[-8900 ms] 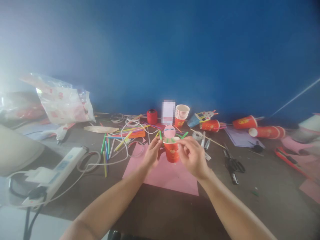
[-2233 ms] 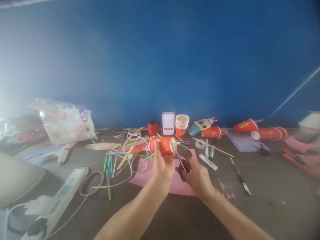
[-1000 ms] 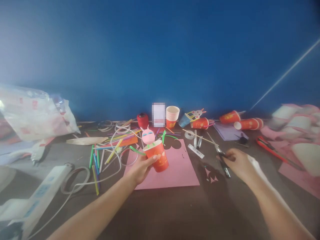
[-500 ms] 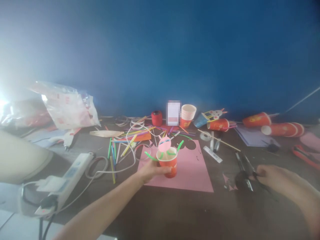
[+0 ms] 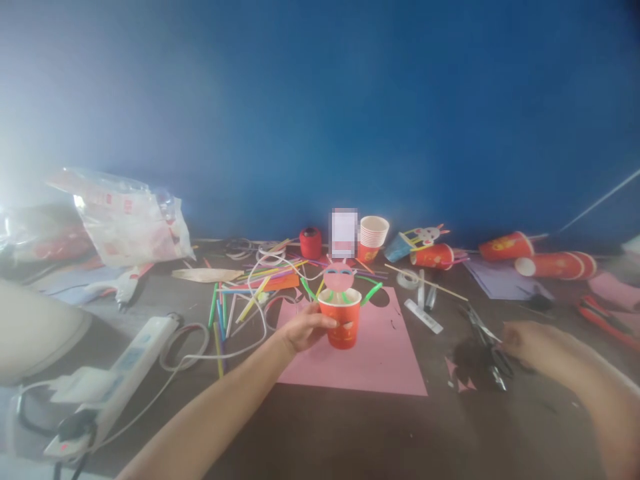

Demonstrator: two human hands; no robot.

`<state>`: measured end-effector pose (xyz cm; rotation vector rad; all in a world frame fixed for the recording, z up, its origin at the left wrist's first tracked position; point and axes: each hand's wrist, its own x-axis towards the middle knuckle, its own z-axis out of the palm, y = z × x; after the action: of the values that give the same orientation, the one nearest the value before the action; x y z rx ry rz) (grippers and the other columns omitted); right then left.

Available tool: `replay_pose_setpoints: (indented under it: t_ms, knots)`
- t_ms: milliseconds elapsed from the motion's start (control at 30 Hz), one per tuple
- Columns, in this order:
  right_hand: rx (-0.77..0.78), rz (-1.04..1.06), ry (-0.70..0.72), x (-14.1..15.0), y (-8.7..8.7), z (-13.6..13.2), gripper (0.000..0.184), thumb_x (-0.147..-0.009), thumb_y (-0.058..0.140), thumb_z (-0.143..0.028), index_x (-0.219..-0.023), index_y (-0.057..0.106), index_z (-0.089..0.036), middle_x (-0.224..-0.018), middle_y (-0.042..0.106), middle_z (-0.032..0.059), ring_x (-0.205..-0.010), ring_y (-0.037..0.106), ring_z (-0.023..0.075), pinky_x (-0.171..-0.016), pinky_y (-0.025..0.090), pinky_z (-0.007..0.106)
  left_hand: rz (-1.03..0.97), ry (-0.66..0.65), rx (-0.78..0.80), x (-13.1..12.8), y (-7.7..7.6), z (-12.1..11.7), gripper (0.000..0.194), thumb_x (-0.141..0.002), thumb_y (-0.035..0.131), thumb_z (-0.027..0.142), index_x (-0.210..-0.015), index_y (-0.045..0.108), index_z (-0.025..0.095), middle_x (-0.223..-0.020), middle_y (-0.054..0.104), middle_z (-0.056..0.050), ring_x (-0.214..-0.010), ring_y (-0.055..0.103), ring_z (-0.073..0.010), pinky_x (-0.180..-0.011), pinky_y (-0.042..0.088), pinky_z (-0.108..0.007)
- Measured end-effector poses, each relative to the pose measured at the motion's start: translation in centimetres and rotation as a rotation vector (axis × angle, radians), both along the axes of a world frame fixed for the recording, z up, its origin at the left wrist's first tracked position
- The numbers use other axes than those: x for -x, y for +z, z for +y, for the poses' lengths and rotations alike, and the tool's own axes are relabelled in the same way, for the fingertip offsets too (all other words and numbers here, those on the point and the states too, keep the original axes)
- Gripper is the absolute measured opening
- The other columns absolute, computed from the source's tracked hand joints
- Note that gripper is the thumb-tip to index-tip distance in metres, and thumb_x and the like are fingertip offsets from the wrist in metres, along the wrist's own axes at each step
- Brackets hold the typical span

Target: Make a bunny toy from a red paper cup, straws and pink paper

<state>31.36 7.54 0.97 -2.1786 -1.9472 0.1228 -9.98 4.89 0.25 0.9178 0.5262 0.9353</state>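
My left hand [image 5: 305,328] grips a red paper cup [image 5: 342,323] and holds it upright over a pink paper sheet [image 5: 370,363]. A pink round face [image 5: 339,277] and green straw arms stick out of the cup. My right hand [image 5: 537,347] rests on the table at the right, blurred, with its fingers at the handles of black scissors [image 5: 487,343]. Whether it still grips them I cannot make out.
Coloured straws [image 5: 240,293] and a white cable lie left of the sheet. A power strip [image 5: 117,370] sits at the front left. A red spool, stacked cups [image 5: 373,235], several lying red cups [image 5: 505,247], tape and a plastic bag [image 5: 130,220] line the blue wall.
My right hand went from cutting at the cup to the table on the right, taking the scissors with it. My left hand turned the cup upright over the pink sheet.
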Motion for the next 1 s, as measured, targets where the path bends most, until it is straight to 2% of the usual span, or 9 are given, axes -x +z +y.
replay_pose_setpoints:
  t_ms: [33,133,267,367,433,600,800,900,1000]
  knots:
    - [0.113,0.02,0.118,1.4,0.5,-0.3,0.015,-0.061,0.073,-0.033,-0.055,0.063,-0.023,-0.052,0.065,0.0055,-0.043,0.06,0.0209,-0.043,0.037,0.028,0.0,-0.004,0.001,-0.2,0.0,0.1,0.039,-0.064,0.062,0.012,-0.102,0.063,0.012,-0.09,0.068,-0.011,-0.088,0.061,-0.0246,-0.081,0.042,-0.036]
    - [0.02,0.185,0.267,7.3,1.6,-1.6,0.026,-0.081,0.054,-0.047,-0.093,0.063,-0.026,-0.082,0.071,0.0068,-0.071,0.067,0.0238,-0.063,0.048,0.034,-0.002,0.003,-0.002,-1.0,-0.1,0.3,0.04,-0.062,0.064,0.013,-0.102,0.063,0.012,-0.09,0.068,-0.01,-0.084,0.061,-0.0228,-0.078,0.042,-0.034]
    - [0.018,0.571,0.59,15.1,1.7,-2.9,0.051,-0.085,0.05,-0.045,-0.13,0.04,-0.022,-0.123,0.057,0.0128,-0.11,0.056,0.0243,-0.087,0.048,0.037,0.054,-0.005,-0.054,-2.4,0.0,0.1,0.046,-0.062,0.068,0.017,-0.108,0.061,0.01,-0.098,0.066,-0.012,-0.09,0.059,-0.0254,-0.081,0.042,-0.035]
    - [0.024,0.705,0.7,18.4,1.1,-3.0,0.073,-0.079,0.061,-0.045,-0.138,0.027,-0.02,-0.137,0.043,0.0158,-0.126,0.041,0.0282,-0.1,0.039,0.045,0.167,-0.005,-0.121,-2.9,0.0,-0.2,0.056,-0.064,0.07,0.019,-0.118,0.055,0.015,-0.118,0.059,-0.012,-0.109,0.052,-0.0301,-0.092,0.038,-0.04]
    - [0.029,0.828,0.705,19.5,0.7,-2.8,0.077,-0.075,0.065,-0.044,-0.138,0.026,-0.021,-0.136,0.045,0.0142,-0.125,0.042,0.0278,-0.101,0.037,0.046,0.251,0.011,-0.174,-2.9,0.1,-0.3,0.061,-0.067,0.07,0.02,-0.124,0.05,0.018,-0.126,0.054,-0.01,-0.117,0.046,-0.0307,-0.096,0.036,-0.041]
    - [-0.055,1.026,0.672,20.6,-0.2,-2.3,0.06,-0.071,0.071,-0.041,-0.121,0.044,-0.023,-0.123,0.055,0.0091,-0.117,0.05,0.0264,-0.099,0.039,0.043,0.413,0.016,-0.254,-2.4,0.0,-0.3,0.07,-0.068,0.07,0.021,-0.131,0.04,0.021,-0.122,0.055,-0.01,-0.11,0.051,-0.0293,-0.087,0.044,-0.04]
    - [-0.201,0.921,0.596,20.6,-1.0,-2.5,0.056,-0.071,0.071,-0.038,-0.117,0.046,-0.02,-0.119,0.055,0.0108,-0.115,0.05,0.0278,-0.098,0.04,0.044,0.471,0.222,-0.402,-3.0,-1.0,-1.2,0.083,-0.072,0.065,0.017,-0.14,0.018,0.026,-0.141,0.033,-0.013,-0.127,0.037,-0.0287,-0.098,0.039,-0.041]
    - [-0.222,0.89,0.644,20.6,-0.8,-2.8,0.057,-0.074,0.068,-0.036,-0.122,0.042,-0.021,-0.123,0.052,0.0111,-0.117,0.048,0.0268,-0.099,0.038,0.044,0.62,0.298,-0.542,-3.3,-1.3,-1.5,0.085,-0.07,0.061,0.011,-0.14,0.015,0.023,-0.14,0.033,-0.012,-0.132,0.03,-0.0275,-0.108,0.028,-0.043]
    - [-0.233,0.865,0.671,20.6,-0.8,-3.2,0.061,-0.075,0.066,-0.035,-0.127,0.037,-0.021,-0.126,0.05,0.0115,-0.119,0.047,0.0267,-0.101,0.038,0.045,0.729,0.3,-0.623,-3.2,-1.0,-1.5,0.083,-0.067,0.058,0.006,-0.138,0.019,0.021,-0.139,0.036,-0.012,-0.131,0.032,-0.0281,-0.108,0.027,-0.043]
